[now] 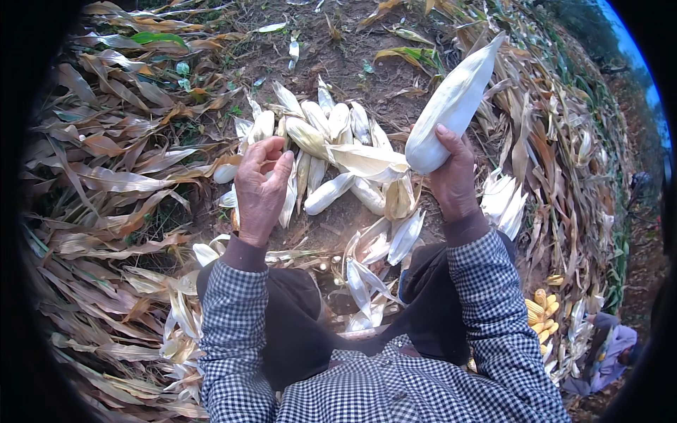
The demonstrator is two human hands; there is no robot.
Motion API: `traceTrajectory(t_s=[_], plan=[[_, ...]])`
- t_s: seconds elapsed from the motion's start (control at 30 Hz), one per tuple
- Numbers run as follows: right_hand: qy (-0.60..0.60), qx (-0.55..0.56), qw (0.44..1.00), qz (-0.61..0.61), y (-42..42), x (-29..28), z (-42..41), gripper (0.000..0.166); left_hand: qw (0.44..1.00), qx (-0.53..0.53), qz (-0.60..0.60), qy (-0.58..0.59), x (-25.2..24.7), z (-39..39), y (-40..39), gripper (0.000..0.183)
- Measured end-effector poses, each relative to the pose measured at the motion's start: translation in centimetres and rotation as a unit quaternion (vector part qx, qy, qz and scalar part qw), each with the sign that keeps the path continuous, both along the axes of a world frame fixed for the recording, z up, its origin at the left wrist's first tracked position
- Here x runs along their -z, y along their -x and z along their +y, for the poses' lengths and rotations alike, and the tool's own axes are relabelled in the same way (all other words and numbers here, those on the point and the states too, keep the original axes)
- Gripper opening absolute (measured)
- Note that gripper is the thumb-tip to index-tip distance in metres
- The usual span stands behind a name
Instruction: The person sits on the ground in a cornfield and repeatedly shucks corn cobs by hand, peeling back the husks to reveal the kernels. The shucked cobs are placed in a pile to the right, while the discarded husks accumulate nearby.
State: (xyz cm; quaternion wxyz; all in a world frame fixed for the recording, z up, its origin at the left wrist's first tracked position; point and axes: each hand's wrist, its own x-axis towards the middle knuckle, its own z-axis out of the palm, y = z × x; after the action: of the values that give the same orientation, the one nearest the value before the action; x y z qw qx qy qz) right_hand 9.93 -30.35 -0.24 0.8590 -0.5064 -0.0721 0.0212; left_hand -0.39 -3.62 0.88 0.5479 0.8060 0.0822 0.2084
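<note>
My right hand (456, 172) grips the lower end of an ear of corn in its pale husk (455, 100), its tip pointing up and to the right. My left hand (263, 185) is raised over the left side of a pile of ears, with fingers curled and thumb apart; nothing shows in its grasp. Between and beyond the hands lie several unhusked ears (307, 136) on bare soil. A loose husk (367, 161) lies across the pile, and more torn husks (365, 285) rest between my knees.
Dry corn stalks and leaves (121, 177) cover the left side, and a bank of stalks (550, 158) runs along the right. Husked yellow cobs (542, 314) lie in a heap at the lower right, with another person (613, 351) beyond. Husks (502, 203) lie beside my right arm.
</note>
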Motion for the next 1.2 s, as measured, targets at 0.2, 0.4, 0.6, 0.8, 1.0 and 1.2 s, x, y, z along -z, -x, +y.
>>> traceTrajectory(t_s=[0.2,0.4,0.6,0.8,1.0,1.2], plan=[[0.409,0.022,0.866,-0.288,4.1,0.7,4.7,0.072,0.920,0.209,0.001,0.333,1.3,-6.3,-0.5,0.060],[0.339,0.020,0.883,-0.323,7.8,0.3,6.2,0.036,0.821,-0.028,-0.050,0.569,2.3,-3.1,-1.5,0.051],[0.136,-0.212,0.953,0.168,5.7,2.6,4.5,0.043,0.804,-0.075,-0.139,0.573,0.9,1.0,-1.0,0.051],[-0.053,-0.281,0.938,0.195,4.9,2.4,7.3,0.065,0.812,-0.033,-0.128,0.568,1.2,-0.4,-1.3,0.055],[-0.102,-0.248,0.956,0.117,3.4,2.1,8.0,0.049,0.830,0.031,-0.066,0.552,2.1,-1.5,-1.0,0.053],[-0.190,-0.235,0.944,0.133,4.6,0.6,7.2,0.032,0.821,-0.064,-0.065,0.564,3.7,-1.7,-1.9,0.058]])
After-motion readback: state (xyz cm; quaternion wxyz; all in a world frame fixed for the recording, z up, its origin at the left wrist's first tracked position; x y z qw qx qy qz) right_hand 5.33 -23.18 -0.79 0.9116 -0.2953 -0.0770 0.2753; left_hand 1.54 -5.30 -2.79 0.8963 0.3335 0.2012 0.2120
